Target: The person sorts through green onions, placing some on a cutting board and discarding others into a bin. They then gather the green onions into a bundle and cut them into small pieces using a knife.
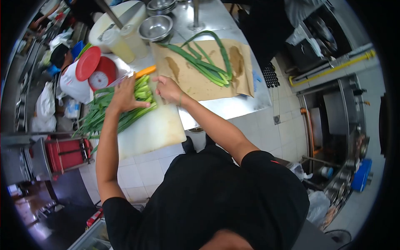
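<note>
A thick bundle of green leafy stalks point(93, 118) lies across the white cutting board point(154, 133), its pale cut ends toward the right. My left hand point(124, 96) is on the bundle near those ends, thumb on one side and fingers on the other. Beyond it lies a knife with an orange handle point(145, 71), which no hand holds. My right hand point(168, 89) is closed at the board's right edge, just right of the stalk ends; what its fingers pinch, if anything, is too small to tell. Long green leaves point(200, 62) rest on brown paper point(204, 92) to the right.
Behind the board stand a red scale point(103, 75), clear containers of liquid point(118, 46), metal bowls point(155, 28) and a large white tub point(98, 27). A metal post point(196, 16) rises from the metal table point(250, 104). Another person point(266, 29) in dark clothes stands beyond it.
</note>
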`<state>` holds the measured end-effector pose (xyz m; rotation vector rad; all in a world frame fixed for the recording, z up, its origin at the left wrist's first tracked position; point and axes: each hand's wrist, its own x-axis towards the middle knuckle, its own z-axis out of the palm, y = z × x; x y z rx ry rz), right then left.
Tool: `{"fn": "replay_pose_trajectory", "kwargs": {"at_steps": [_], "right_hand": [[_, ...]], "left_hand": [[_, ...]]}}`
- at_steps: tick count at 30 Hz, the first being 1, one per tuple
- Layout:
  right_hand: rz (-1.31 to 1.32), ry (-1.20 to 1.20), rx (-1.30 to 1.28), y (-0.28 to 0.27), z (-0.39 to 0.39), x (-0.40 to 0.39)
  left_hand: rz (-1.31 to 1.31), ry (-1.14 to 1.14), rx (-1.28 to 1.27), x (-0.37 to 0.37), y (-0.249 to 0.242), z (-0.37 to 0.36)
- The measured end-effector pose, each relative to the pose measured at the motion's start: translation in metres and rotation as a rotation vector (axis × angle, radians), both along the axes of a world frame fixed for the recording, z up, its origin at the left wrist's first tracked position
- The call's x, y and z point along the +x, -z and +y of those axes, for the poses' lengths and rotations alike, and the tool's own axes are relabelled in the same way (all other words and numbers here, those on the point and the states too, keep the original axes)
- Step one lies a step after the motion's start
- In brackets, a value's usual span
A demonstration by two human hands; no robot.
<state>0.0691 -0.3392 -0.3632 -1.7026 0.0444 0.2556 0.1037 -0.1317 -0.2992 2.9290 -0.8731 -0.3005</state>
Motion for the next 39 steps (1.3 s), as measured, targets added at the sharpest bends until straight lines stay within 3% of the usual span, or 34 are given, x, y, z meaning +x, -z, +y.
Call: {"fn": "replay_pose_trajectory", "kwargs": {"at_steps": [1,4,8,12,13,17,19,23,28,39], "right_hand": [[0.003,-0.003,0.131,-0.004,-0.012,-0.012],[0.010,0.102,0.190,-0.003,-0.067,-0.055],[-0.208,0.362,-0.054,0.043,-0.150,-0.088],[-0.134,0.606,-0.312,0.052,-0.206,-0.085],[-0.161,0.664,-0.448,0.047,-0.212,-0.085],[-0.034,0.681,-0.465,0.034,-0.214,-0.084],[0.041,0.669,-0.557,0.026,-0.210,-0.083],[0.066,0.661,-0.536,0.017,-0.206,-0.083],[0.030,0.614,-0.645,0.020,-0.204,-0.077],[0.029,0.507,-0.901,0.028,-0.199,-0.061]], "left_hand": [[-0.086,0.000,0.001,0.001,-0.005,0.000],[-0.160,0.022,-0.066,0.005,-0.014,0.000],[-0.204,0.200,-0.300,0.002,-0.031,-0.050],[0.018,0.446,-0.497,0.009,0.016,-0.146],[-0.013,0.528,-0.502,0.009,0.024,-0.175],[-0.050,0.646,-0.453,0.011,0.057,-0.260],[0.013,0.600,-0.213,0.011,0.059,-0.279],[0.130,0.614,-0.043,0.016,0.053,-0.282],[0.115,0.753,-0.264,0.016,0.062,-0.257],[0.014,0.855,-0.194,0.009,0.078,-0.254]]}}
